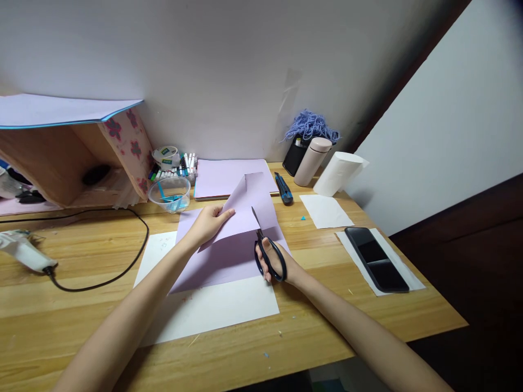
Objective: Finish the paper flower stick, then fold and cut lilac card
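Observation:
My left hand [212, 222] grips a lilac paper sheet [245, 209] by its left side, thumb on top, and holds it raised and tilted. In my right hand [272, 258] is a pair of black-handled scissors [259, 231], fingers through the loops. The blades point up and away at the sheet's near right part, with one blade visible above the paper. Beneath lies another lilac sheet [229, 272], on top of a white sheet [220, 313]. Whether the raised sheet is joined to the lower one cannot be made out.
Behind are a lilac pad [229, 177], a utility knife [283, 188], a clear bowl [169, 196] with blue scraps, and markers [190, 163]. A bottle [312, 161] and paper roll [339, 173] stand back right. A phone [376, 258] lies right; a corded glue gun [28, 253] left.

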The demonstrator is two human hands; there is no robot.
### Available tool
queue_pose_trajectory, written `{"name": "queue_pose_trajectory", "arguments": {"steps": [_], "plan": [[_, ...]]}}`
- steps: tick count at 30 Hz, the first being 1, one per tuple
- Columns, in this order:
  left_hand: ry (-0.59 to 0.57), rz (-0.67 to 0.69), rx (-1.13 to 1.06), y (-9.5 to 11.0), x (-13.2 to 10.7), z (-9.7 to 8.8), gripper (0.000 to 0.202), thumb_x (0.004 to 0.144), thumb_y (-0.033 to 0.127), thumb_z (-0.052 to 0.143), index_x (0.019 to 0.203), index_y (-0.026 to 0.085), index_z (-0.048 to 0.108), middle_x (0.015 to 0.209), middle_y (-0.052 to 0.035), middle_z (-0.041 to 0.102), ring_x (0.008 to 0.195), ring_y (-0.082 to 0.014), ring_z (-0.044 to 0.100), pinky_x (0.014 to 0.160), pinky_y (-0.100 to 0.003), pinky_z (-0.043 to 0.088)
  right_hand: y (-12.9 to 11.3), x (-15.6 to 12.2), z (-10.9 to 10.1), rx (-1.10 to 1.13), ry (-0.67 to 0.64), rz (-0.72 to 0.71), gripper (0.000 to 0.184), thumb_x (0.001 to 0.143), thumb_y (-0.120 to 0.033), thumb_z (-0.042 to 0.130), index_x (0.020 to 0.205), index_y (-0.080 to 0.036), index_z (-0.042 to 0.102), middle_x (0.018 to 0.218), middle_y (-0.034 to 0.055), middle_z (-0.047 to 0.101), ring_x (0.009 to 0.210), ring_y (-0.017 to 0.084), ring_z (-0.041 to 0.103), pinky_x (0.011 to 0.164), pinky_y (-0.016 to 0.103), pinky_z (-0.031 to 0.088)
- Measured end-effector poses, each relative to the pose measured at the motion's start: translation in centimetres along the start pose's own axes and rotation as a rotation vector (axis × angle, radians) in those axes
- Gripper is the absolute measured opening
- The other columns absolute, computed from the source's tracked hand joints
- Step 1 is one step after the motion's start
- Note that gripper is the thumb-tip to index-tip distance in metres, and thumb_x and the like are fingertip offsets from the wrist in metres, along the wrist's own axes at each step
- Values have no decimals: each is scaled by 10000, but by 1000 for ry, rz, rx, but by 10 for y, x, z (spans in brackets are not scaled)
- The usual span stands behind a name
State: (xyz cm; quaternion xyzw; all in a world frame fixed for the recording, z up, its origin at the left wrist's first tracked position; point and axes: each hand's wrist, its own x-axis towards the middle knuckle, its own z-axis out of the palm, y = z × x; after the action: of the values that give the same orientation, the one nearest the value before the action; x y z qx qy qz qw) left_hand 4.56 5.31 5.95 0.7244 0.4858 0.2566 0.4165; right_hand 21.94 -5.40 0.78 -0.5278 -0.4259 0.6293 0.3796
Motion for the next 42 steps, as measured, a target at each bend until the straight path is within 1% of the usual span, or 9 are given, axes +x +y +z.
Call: {"name": "queue_pose_trajectory", "arguments": {"steps": [3, 11, 14, 20, 25, 30, 34, 39, 42], "plan": [[-48, -4, -8, 2, -1, 2, 380, 769, 490, 490, 712, 133, 607, 641, 10, 523, 583, -119, 446, 517, -213, 314, 1, 1, 0, 20, 0, -1, 692, 584, -859, 321, 707, -187, 425, 369, -85, 427, 253, 79, 428, 283, 187, 369], [-43, -22, -19, 3, -2, 2, 377, 767, 481, 498, 725, 127, 620, 645, 6, 543, 582, -121, 454, 523, -214, 324, 4, 2, -2, -33, 29, -38, 602, 671, -787, 387, 674, -186, 418, 358, -81, 424, 250, 78, 431, 258, 162, 321], [-58, -28, -50, 2, -2, 1, 384, 760, 490, 507, 747, 126, 630, 658, 4, 566, 590, -127, 472, 528, -213, 335, 3, 2, -3, -29, 31, -16, 629, 632, -815, 382, 679, -188, 417, 356, -84, 421, 249, 78, 427, 253, 163, 315], [-112, -37, -76, 0, -1, 4, 419, 748, 511, 516, 823, 123, 655, 695, -12, 603, 616, -148, 513, 557, -225, 366, 1, 3, -1, 12, 51, 21, 702, 548, -869, 353, 688, -184, 421, 351, -86, 421, 246, 76, 422, 273, 182, 367], [-119, -49, -92, -2, 0, 5, 413, 744, 510, 522, 823, 127, 653, 702, -15, 610, 613, -149, 521, 554, -224, 367, 2, 3, 0, 9, 62, 10, 659, 588, -839, 384, 676, -186, 415, 347, -87, 416, 240, 77, 418, 263, 180, 350], [-125, -54, -117, 0, -2, 4, 418, 734, 523, 526, 795, 128, 645, 675, -6, 603, 588, -140, 512, 535, -218, 360, 4, 2, -2, -26, 65, -49, 591, 670, -777, 404, 684, -187, 418, 372, -89, 424, 252, 76, 429, 267, 171, 346], [-157, -40, -123, 3, -3, 3, 444, 721, 549, 536, 796, 124, 642, 673, -10, 597, 578, -137, 500, 506, -215, 346, 3, 1, -3, -38, 58, -44, 582, 679, -770, 401, 691, -189, 418, 379, -91, 422, 250, 74, 421, 270, 174, 346], [-9, -21, -137, 0, -1, 6, 548, 792, 609, 375, 680, 121, 599, 642, -31, 594, 581, -146, 489, 516, -228, 356, 3, -1, 2, -65, 13, -59, 568, 714, -750, 382, 697, -185, 428, 387, -88, 421, 261, 68, 419, 276, 162, 329], [33, 50, -132, -5, 2, 7, 519, 815, 577, 358, 731, 127, 604, 724, -41, 627, 658, -172, 523, 577, -242, 388, 5, 1, 5, -68, -15, -63, 578, 718, -757, 359, 710, -184, 435, 388, -84, 423, 267, 74, 424, 278, 167, 330]]}}
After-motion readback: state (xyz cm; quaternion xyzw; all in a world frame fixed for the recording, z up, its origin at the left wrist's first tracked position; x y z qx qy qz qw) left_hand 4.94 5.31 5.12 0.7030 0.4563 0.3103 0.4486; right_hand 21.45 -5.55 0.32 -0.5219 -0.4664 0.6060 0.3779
